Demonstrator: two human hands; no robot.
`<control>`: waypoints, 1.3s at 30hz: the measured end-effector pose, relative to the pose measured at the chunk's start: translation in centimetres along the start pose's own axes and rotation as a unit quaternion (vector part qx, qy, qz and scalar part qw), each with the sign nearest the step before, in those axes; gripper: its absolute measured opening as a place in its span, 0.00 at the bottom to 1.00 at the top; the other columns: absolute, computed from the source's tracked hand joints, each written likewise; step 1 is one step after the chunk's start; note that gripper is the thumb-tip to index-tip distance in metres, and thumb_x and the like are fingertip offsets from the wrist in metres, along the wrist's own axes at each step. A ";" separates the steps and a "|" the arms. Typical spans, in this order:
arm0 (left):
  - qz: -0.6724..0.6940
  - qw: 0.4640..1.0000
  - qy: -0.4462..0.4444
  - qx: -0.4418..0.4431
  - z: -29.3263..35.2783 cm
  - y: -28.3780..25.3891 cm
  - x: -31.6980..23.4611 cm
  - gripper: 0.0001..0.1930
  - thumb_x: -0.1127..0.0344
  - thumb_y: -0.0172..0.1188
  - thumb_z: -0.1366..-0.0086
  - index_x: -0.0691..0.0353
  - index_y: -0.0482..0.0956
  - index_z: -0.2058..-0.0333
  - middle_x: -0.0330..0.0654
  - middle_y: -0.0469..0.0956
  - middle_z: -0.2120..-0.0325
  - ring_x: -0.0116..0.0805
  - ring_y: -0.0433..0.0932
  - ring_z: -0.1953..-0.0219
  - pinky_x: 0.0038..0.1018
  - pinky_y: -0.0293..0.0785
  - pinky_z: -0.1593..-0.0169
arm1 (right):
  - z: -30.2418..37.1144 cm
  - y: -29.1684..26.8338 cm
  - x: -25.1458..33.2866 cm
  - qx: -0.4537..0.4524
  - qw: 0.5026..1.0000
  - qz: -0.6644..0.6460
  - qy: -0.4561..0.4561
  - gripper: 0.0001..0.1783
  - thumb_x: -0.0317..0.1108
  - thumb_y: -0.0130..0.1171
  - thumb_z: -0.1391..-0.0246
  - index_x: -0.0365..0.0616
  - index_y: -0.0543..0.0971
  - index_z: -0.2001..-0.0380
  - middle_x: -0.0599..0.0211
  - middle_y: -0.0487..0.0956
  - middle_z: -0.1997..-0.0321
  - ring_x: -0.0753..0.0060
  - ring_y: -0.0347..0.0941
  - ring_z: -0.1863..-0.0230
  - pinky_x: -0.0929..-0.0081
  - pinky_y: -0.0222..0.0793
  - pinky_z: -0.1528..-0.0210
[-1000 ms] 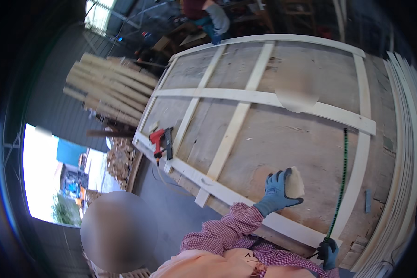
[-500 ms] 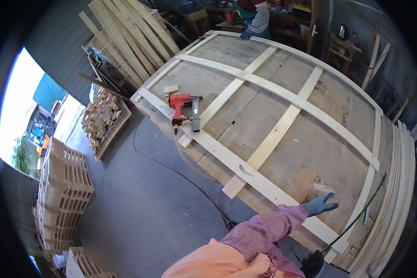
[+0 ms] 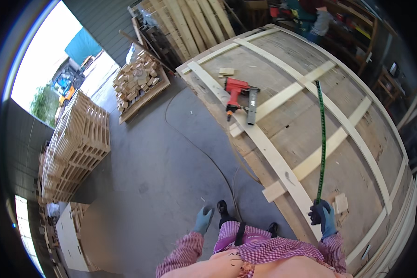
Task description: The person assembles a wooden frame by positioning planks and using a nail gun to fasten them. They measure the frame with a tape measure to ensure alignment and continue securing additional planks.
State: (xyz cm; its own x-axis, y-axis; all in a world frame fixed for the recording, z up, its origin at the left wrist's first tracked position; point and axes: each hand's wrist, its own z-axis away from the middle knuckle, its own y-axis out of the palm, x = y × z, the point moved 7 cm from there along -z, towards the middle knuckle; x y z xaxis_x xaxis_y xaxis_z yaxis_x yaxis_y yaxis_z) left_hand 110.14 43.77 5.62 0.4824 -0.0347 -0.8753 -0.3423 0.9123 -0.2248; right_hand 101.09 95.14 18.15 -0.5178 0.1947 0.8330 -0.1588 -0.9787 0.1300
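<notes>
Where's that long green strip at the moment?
In the head view, the green strip is right of centre, running upward from the gloved right hand over the pale wooden frame.

We find the gloved left hand (image 3: 203, 220) low at our left side, half-curled and slack. Its sleeved left forearm (image 3: 185, 251) slants up and inward. We note the gloved right hand (image 3: 323, 217) out at front right, curled in a firm grip, its right forearm (image 3: 332, 246) near upright. Our left foot (image 3: 222, 207) stands ahead of the right foot (image 3: 273, 228).
</notes>
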 end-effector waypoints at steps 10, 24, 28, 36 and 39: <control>0.195 0.953 -0.176 -0.148 -2.9 -17.0 8.5 0.17 0.57 0.59 0.39 0.65 0.78 0.60 0.38 0.78 0.71 0.28 0.73 0.70 0.25 0.70 0.66 | -9.6 33.8 -1.7 0.094 0.982 -0.051 0.153 0.23 0.50 0.53 0.45 0.41 0.72 0.56 0.60 0.78 0.67 0.61 0.78 0.69 0.68 0.76 0.75; 0.035 0.996 0.077 0.024 -40.9 -26.6 -18.3 0.17 0.73 0.50 0.33 0.69 0.70 0.47 0.45 0.74 0.52 0.34 0.74 0.50 0.26 0.67 0.43 | -27.9 55.0 3.7 0.013 0.962 -0.196 0.189 0.21 0.57 0.53 0.47 0.54 0.74 0.60 0.66 0.79 0.66 0.61 0.78 0.71 0.64 0.70 0.80; 0.087 0.991 0.044 0.087 -49.6 -22.9 -25.0 0.17 0.75 0.49 0.33 0.72 0.68 0.47 0.46 0.72 0.50 0.34 0.72 0.48 0.26 0.67 0.42 | -35.6 59.1 6.9 0.008 0.964 -0.203 0.172 0.22 0.57 0.56 0.49 0.54 0.73 0.59 0.66 0.78 0.65 0.60 0.78 0.70 0.63 0.72 0.77; -0.026 0.991 0.067 0.112 -66.9 -18.8 -31.9 0.18 0.73 0.54 0.36 0.70 0.70 0.48 0.45 0.74 0.51 0.32 0.73 0.50 0.24 0.68 0.46 | -46.0 65.2 15.3 0.039 0.962 -0.231 0.139 0.24 0.54 0.53 0.44 0.47 0.71 0.54 0.63 0.76 0.63 0.60 0.78 0.66 0.65 0.75 0.73; -0.131 0.973 0.141 0.127 -75.2 -17.6 -32.6 0.19 0.69 0.57 0.37 0.69 0.71 0.49 0.46 0.77 0.55 0.33 0.75 0.53 0.26 0.70 0.51 | -48.8 66.9 15.9 0.009 0.967 -0.213 0.140 0.22 0.53 0.50 0.42 0.47 0.72 0.54 0.63 0.77 0.63 0.61 0.79 0.67 0.65 0.75 0.77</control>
State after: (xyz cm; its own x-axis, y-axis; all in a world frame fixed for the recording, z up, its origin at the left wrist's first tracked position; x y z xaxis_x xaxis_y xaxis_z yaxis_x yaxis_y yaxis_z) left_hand 39.78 -1.83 5.94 0.2738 -0.3578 -0.8928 -0.0095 0.9272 -0.3745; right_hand 41.21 35.98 13.88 -0.6168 0.5883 0.5230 -0.3950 -0.8060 0.4409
